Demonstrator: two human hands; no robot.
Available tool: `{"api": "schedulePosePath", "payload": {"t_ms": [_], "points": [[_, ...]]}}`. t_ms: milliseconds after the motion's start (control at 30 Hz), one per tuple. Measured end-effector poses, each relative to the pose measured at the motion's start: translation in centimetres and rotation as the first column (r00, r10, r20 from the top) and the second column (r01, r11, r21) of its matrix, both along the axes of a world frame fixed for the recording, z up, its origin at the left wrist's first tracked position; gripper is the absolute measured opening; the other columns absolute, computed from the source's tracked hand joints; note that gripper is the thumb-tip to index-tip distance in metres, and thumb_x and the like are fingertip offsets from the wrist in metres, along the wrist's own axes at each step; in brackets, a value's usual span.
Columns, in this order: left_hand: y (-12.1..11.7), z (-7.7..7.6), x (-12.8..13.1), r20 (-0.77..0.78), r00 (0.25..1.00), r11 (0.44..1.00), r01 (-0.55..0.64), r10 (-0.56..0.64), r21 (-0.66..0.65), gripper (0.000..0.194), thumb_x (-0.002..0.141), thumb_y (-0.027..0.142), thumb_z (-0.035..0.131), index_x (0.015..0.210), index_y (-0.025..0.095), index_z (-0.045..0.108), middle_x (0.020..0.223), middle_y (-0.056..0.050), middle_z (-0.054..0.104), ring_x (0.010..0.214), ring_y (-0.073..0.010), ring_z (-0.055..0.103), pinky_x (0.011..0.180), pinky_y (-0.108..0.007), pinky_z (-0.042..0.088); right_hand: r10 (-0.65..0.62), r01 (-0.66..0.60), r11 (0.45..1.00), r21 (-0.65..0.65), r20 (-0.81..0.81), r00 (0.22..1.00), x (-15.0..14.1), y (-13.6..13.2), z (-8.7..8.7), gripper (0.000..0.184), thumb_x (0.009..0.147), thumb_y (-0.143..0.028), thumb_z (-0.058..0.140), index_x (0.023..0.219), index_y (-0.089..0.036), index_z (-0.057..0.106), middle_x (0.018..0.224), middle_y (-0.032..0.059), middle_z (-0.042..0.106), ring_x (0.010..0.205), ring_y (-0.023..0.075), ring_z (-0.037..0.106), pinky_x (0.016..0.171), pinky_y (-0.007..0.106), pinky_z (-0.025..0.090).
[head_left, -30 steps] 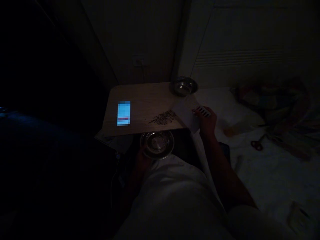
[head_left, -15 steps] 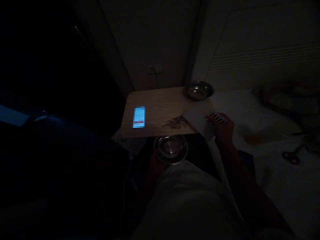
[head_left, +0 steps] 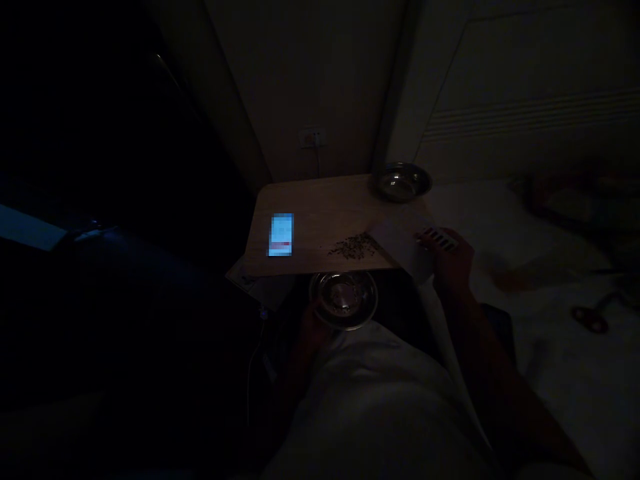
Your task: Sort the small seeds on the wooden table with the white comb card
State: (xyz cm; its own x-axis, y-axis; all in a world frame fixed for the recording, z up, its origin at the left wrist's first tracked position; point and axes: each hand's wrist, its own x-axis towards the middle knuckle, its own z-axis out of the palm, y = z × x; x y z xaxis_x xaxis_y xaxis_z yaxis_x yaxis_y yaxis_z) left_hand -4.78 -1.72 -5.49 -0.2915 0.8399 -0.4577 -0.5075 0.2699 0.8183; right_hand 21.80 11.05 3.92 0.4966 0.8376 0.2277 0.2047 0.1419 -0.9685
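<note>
The room is very dark. My left hand grips the rim of a shiny metal bowl just below the table's front edge; small bits lie inside it. My right hand is closed on a pale, flat card-like piece with a row of dark slots along its hand end. Its far edge rests at the right side of a scattered pile of small dark bits, which look like seeds or husks. The pile lies on the small wooden table, near its front edge.
A lit phone lies on the left of the table. A second metal bowl stands at the back right corner. Behind is a wall socket with a plugged cable. Scissors lie on the white surface to the right.
The whole view has shifted slightly, so things appear a little further right. Both hands keep their holds, and the pile looks nearly the same.
</note>
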Motion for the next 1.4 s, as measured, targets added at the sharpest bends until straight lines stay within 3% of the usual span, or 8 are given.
{"api": "schedulePosePath", "payload": {"t_ms": [300, 433, 600, 767, 1033, 1400], "points": [[0.2, 0.8, 0.5, 0.237, 0.967, 0.996, -0.079, 0.088, -0.047, 0.033, 0.062, 0.000, 0.066, 0.087, 0.022, 0.068, 0.095, -0.003, 0.074, 0.122, -0.0271, 0.052, 0.106, -0.039, 0.036, 0.029, -0.030, 0.999, -0.032, -0.035, 0.999, -0.9, -0.4, 0.9, 0.025, 0.062, -0.033, 0.075, 0.081, -0.018, 0.067, 0.075, 0.0004, 0.067, 0.064, 0.0136, 0.060, 0.060, 0.026, 0.047], [1.5, 0.5, 0.6, 0.409, 0.911, 0.988, 0.006, 0.057, -0.151, 0.013, 0.074, 0.015, 0.061, 0.084, 0.017, 0.067, 0.086, -0.008, 0.073, 0.109, -0.0285, 0.061, 0.098, -0.042, 0.044, 0.143, -0.142, 0.987, -0.077, -0.002, 0.990, -2.1, -0.8, 1.6, 0.026, 0.062, -0.036, 0.075, 0.080, -0.019, 0.067, 0.072, 0.0013, 0.067, 0.063, 0.0148, 0.059, 0.058, 0.026, 0.046], [2.4, 0.2, 0.6, 0.515, 0.854, 0.981, 0.031, 0.073, -0.191, 0.024, 0.079, 0.024, 0.058, 0.100, 0.016, 0.066, 0.091, -0.007, 0.074, 0.105, -0.0253, 0.063, 0.095, -0.038, 0.047, 0.323, -0.321, 0.939, -0.126, -0.006, 0.946, -3.3, -1.0, 1.3, 0.028, 0.063, -0.040, 0.074, 0.082, -0.020, 0.068, 0.074, 0.0007, 0.068, 0.063, 0.0146, 0.058, 0.056, 0.025, 0.045], [2.2, 0.5, 0.8, 0.555, 0.829, 0.982, 0.042, 0.068, -0.183, 0.026, 0.080, 0.022, 0.057, 0.101, 0.011, 0.066, 0.091, -0.010, 0.074, 0.098, -0.0241, 0.066, 0.095, -0.038, 0.047, 0.406, -0.395, 0.902, -0.174, 0.030, 0.913, -4.3, -1.0, 0.8, 0.030, 0.064, -0.041, 0.073, 0.083, -0.019, 0.068, 0.072, 0.0007, 0.068, 0.060, 0.0139, 0.057, 0.053, 0.025, 0.043], [2.1, 0.5, 0.7, 0.536, 0.840, 0.978, 0.027, 0.089, -0.205, 0.032, 0.079, 0.023, 0.058, 0.110, 0.017, 0.064, 0.096, -0.008, 0.073, 0.102, -0.0252, 0.065, 0.095, -0.041, 0.047, 0.398, -0.388, 0.912, -0.136, 0.056, 0.916, -3.9, 0.4, 0.5, 0.028, 0.065, -0.041, 0.071, 0.082, -0.020, 0.068, 0.074, 0.0010, 0.068, 0.062, 0.0148, 0.058, 0.056, 0.026, 0.044], [2.4, 0.5, 0.6, 0.559, 0.823, 0.975, 0.030, 0.102, -0.222, 0.023, 0.080, 0.019, 0.058, 0.100, 0.013, 0.067, 0.090, -0.009, 0.074, 0.103, -0.0243, 0.065, 0.094, -0.035, 0.048, 0.228, -0.220, 0.971, -0.089, 0.095, 0.969, -2.6, 1.0, 0.8, 0.029, 0.063, -0.040, 0.072, 0.081, -0.019, 0.067, 0.073, 0.0017, 0.068, 0.064, 0.0158, 0.059, 0.057, 0.027, 0.045]]}}
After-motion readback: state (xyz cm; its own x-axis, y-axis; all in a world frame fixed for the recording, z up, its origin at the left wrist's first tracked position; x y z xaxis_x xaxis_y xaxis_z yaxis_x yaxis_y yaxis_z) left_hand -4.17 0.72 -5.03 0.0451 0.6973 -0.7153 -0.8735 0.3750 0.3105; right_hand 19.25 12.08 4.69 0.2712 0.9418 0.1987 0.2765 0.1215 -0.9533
